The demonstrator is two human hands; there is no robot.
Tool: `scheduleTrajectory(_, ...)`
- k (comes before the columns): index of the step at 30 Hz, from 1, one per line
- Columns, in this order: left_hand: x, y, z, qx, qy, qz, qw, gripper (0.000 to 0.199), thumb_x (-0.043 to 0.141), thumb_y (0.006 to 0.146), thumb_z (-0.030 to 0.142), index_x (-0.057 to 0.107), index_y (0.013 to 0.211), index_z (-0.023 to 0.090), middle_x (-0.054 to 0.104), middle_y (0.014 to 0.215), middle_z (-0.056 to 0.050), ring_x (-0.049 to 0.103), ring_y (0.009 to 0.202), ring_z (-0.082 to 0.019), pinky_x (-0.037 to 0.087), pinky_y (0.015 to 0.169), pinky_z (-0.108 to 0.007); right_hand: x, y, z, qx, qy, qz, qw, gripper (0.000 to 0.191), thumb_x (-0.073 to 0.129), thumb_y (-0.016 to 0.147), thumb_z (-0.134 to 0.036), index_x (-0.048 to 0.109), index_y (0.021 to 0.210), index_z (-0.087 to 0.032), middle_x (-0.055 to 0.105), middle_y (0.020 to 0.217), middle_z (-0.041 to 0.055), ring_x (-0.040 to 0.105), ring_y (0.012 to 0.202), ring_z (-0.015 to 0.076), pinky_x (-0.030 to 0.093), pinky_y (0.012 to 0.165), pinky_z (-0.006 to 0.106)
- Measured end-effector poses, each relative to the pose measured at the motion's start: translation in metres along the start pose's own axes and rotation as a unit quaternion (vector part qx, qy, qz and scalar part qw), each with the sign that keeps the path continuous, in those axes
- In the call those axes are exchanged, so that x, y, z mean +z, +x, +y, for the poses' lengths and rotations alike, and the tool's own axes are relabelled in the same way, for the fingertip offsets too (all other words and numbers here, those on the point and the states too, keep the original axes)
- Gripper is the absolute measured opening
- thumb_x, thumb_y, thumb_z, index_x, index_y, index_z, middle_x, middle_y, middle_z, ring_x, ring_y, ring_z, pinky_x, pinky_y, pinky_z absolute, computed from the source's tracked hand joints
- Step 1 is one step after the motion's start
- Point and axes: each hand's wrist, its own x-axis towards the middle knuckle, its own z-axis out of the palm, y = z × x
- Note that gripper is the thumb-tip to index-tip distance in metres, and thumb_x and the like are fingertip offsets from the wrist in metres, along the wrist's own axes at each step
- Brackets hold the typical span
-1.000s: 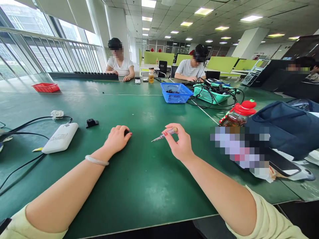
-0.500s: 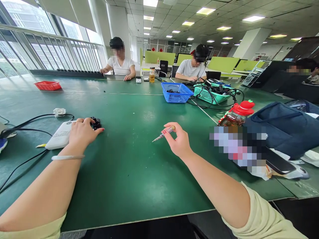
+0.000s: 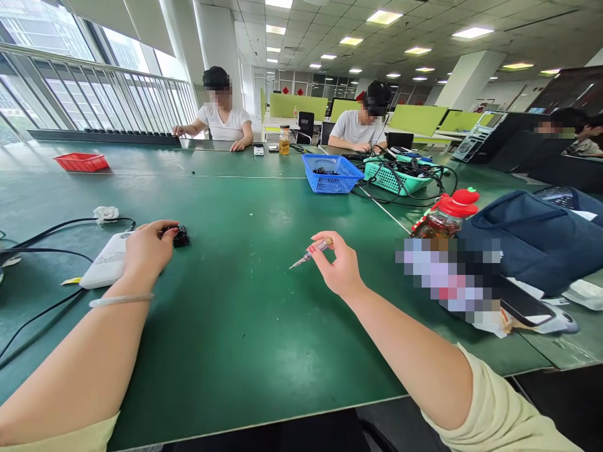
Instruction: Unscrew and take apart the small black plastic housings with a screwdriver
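My left hand (image 3: 149, 250) reaches over the edge of a white box-like device (image 3: 104, 262), its fingers closed on a small black object (image 3: 180, 236) at the left of the green table. The fingers partly hide that object. Near the middle, my right hand (image 3: 340, 267) grips a small screwdriver (image 3: 308, 253) between thumb and fingers. Its thin tip points down and to the left, above the table surface.
Black cables (image 3: 51, 251) run at the left. A red tray (image 3: 81, 162), a blue basket (image 3: 333, 175) and a green basket (image 3: 396, 176) stand farther back. A bottle (image 3: 445, 215) and dark bag (image 3: 537, 242) are right. Two people sit opposite.
My left hand's fingers have drawn together around the black object, with the thumb pulled in. My right hand holds the screwdriver almost as before. The view has shifted slightly.
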Motion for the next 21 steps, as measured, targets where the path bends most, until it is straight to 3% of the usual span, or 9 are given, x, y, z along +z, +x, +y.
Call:
scheduleTrajectory(3, 0.009, 0.007, 0.003, -0.061, -0.049, 0.020, 0.997, 0.045, 0.046, 0.093, 0.041, 0.067, 0.126, 0.020, 0.073, 0.107, -0.008, 0.064, 0.102, -0.024, 0.047, 0.095, -0.037, 0.001, 0.000, 0.000, 0.005, -0.005, -0.001, 1.000, 0.014, 0.058, 0.089, -0.034, 0.058, 0.100, -0.024, 0.072, 0.081, 0.0014, 0.073, 0.082, 0.0205, 0.056, 0.078, 0.034)
scheduleTrajectory(6, 0.019, 0.015, 0.002, -0.092, -0.037, 0.022, 0.995, 0.045, 0.047, 0.092, 0.042, 0.069, 0.124, 0.019, 0.074, 0.109, -0.010, 0.065, 0.104, -0.027, 0.048, 0.093, -0.038, 0.001, 0.000, 0.000, 0.012, -0.007, -0.002, 1.000, 0.014, 0.058, 0.089, -0.034, 0.059, 0.099, -0.025, 0.072, 0.081, 0.0011, 0.073, 0.081, 0.0200, 0.056, 0.079, 0.033)
scheduleTrajectory(12, 0.024, 0.020, -0.006, -0.102, 0.013, 0.011, 0.995, 0.050, 0.044, 0.093, 0.045, 0.070, 0.122, 0.014, 0.073, 0.110, -0.018, 0.063, 0.103, -0.035, 0.046, 0.089, -0.046, 0.002, -0.002, -0.002, 0.013, -0.007, -0.008, 1.000, 0.014, 0.059, 0.088, -0.034, 0.059, 0.099, -0.025, 0.072, 0.080, 0.0009, 0.072, 0.081, 0.0200, 0.056, 0.077, 0.033)
scheduleTrajectory(21, 0.019, 0.019, -0.006, -0.089, 0.052, 0.003, 0.995, 0.057, 0.036, 0.095, 0.045, 0.066, 0.127, 0.009, 0.072, 0.113, -0.020, 0.062, 0.103, -0.034, 0.045, 0.088, -0.044, 0.002, -0.001, -0.001, 0.005, -0.011, -0.006, 1.000, 0.013, 0.059, 0.088, -0.033, 0.060, 0.098, -0.024, 0.072, 0.080, 0.0009, 0.071, 0.077, 0.0186, 0.055, 0.073, 0.030)
